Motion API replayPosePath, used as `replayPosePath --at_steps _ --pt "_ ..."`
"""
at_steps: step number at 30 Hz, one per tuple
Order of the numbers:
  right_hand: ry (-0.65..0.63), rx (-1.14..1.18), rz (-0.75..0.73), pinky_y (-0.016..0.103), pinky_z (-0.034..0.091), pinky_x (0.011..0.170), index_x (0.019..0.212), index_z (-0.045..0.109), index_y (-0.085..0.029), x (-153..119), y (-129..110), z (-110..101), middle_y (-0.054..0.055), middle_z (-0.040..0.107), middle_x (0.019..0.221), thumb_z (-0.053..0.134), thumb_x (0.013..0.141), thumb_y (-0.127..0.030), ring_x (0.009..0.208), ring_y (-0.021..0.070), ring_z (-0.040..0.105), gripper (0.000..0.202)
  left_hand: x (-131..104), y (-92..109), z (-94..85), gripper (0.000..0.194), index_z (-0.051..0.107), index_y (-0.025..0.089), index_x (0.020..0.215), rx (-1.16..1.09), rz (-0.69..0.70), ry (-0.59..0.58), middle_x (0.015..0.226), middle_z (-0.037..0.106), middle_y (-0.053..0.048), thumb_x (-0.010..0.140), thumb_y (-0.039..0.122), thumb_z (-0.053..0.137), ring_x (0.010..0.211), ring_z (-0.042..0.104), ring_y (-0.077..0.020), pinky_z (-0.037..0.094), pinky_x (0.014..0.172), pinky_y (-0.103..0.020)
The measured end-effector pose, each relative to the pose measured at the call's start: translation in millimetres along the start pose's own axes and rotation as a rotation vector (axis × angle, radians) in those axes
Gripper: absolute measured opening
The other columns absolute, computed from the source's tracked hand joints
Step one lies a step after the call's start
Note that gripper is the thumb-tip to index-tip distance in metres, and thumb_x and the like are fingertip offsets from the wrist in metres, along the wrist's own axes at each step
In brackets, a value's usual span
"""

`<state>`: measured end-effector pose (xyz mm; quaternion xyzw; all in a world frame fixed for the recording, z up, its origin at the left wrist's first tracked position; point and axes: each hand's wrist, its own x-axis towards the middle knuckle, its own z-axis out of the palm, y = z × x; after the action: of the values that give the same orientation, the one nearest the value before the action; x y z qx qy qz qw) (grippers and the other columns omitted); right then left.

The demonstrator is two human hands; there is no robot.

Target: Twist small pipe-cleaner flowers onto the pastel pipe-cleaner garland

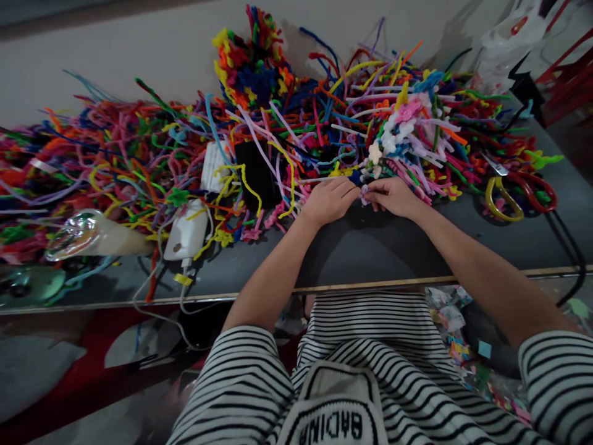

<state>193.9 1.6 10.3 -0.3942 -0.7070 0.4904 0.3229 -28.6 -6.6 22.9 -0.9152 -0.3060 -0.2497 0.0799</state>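
Close together above the dark table (370, 253), both my hands pinch a small pale purple pipe-cleaner piece (364, 194). My left hand (330, 201) has its fingers closed at the left side of it. From the right, the thumb and fingers of my right hand (393, 196) grip it. The fingers partly cover the piece, so its full shape is hidden. Just behind my hands lies a bundle of white, pink and lilac pipe cleaners (407, 133) with flower-like ends.
A big heap of coloured pipe cleaners (139, 142) spreads along the wall. Scissors (504, 198) with yellow and red handles lie at the right. A white charger (188, 232) with a cable and a tape roll (111, 238) are at the left. A plastic bag (503, 46) stands at the back right.
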Motion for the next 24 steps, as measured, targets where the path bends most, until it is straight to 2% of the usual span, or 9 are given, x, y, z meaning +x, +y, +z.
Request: replayPosePath --at_steps 3,6,10,13,15,18,21,24 --pt "0.089 -0.196 -0.098 0.026 0.041 0.057 0.081 0.072 -0.017 -1.9 0.5 -0.8 0.0 0.062 0.057 0.069 0.088 -0.049 0.053 0.0121 0.056 0.033 1.5 7.7 5.2 0.025 0.068 0.017 0.094 -0.043 -0.101 0.036 0.09 0.071 -0.011 0.1 0.029 0.046 0.09 0.066 -0.0223 0.052 0.079 -0.035" --pt "0.167 -0.359 -0.176 0.028 0.041 0.062 0.086 0.073 -0.019 -4.1 0.2 0.7 0.002 0.067 0.066 0.065 0.092 -0.042 0.059 0.0146 0.059 0.025 3.4 15.8 12.8 0.021 0.067 0.017 0.084 -0.132 -0.263 0.121 0.082 0.07 -0.009 0.094 0.027 0.053 0.082 0.065 -0.0208 0.049 0.073 -0.033" --pt "0.259 -0.524 -0.253 0.031 0.039 0.065 0.088 0.073 -0.018 -7.3 -2.6 6.7 0.006 0.07 0.076 0.062 0.092 -0.038 0.067 0.0185 0.06 0.023 6.4 20.4 27.3 0.018 0.068 0.017 0.073 -0.481 -0.612 0.193 0.065 0.065 -0.001 0.087 0.026 0.061 0.061 0.058 -0.0134 0.044 0.061 -0.026" --pt "0.321 -0.546 -0.255 0.032 0.039 0.067 0.091 0.072 -0.017 -8.5 -4.0 10.0 0.008 0.071 0.081 0.061 0.093 -0.039 0.071 0.0202 0.061 0.025 7.4 19.3 37.2 0.021 0.068 0.017 0.072 -0.748 -0.762 0.233 0.061 0.064 0.001 0.087 0.03 0.063 0.055 0.054 -0.0106 0.043 0.057 -0.023" --pt "0.363 -0.551 -0.242 0.032 0.039 0.066 0.091 0.071 -0.017 -8.0 -3.7 9.7 0.008 0.07 0.08 0.06 0.093 -0.039 0.07 0.0198 0.06 0.025 7.4 18.6 40.3 0.022 0.068 0.018 0.073 -0.834 -0.763 0.257 0.062 0.065 0.001 0.088 0.033 0.063 0.056 0.055 -0.0103 0.044 0.057 -0.023" --pt "0.384 -0.559 -0.221 0.03 0.036 0.063 0.082 0.068 -0.017 -6.4 -2.8 6.4 0.005 0.065 0.069 0.059 0.093 -0.042 0.064 0.0174 0.055 0.028 7.5 19.4 38.8 0.024 0.069 0.017 0.076 -0.836 -0.704 0.26 0.069 0.068 0.0 0.091 0.035 0.061 0.062 0.059 -0.0108 0.047 0.063 -0.023" --pt "0.367 -0.551 -0.217 0.03 0.036 0.062 0.077 0.066 -0.017 -5.8 -3.4 4.3 0.003 0.061 0.065 0.058 0.093 -0.047 0.062 0.0158 0.054 0.034 7.6 20.7 34.7 0.024 0.07 0.017 0.08 -0.755 -0.646 0.254 0.073 0.07 -0.001 0.094 0.034 0.059 0.067 0.062 -0.0113 0.049 0.067 -0.023" --pt "0.372 -0.495 -0.199 0.03 0.037 0.061 0.079 0.067 -0.017 -5.6 -4.0 5.2 0.004 0.064 0.066 0.059 0.093 -0.05 0.062 0.0157 0.055 0.036 5.9 18.9 32.4 0.026 0.07 0.016 0.087 -0.593 -0.553 0.247 0.079 0.073 -0.004 0.098 0.033 0.055 0.072 0.066 -0.0132 0.052 0.071 -0.024"
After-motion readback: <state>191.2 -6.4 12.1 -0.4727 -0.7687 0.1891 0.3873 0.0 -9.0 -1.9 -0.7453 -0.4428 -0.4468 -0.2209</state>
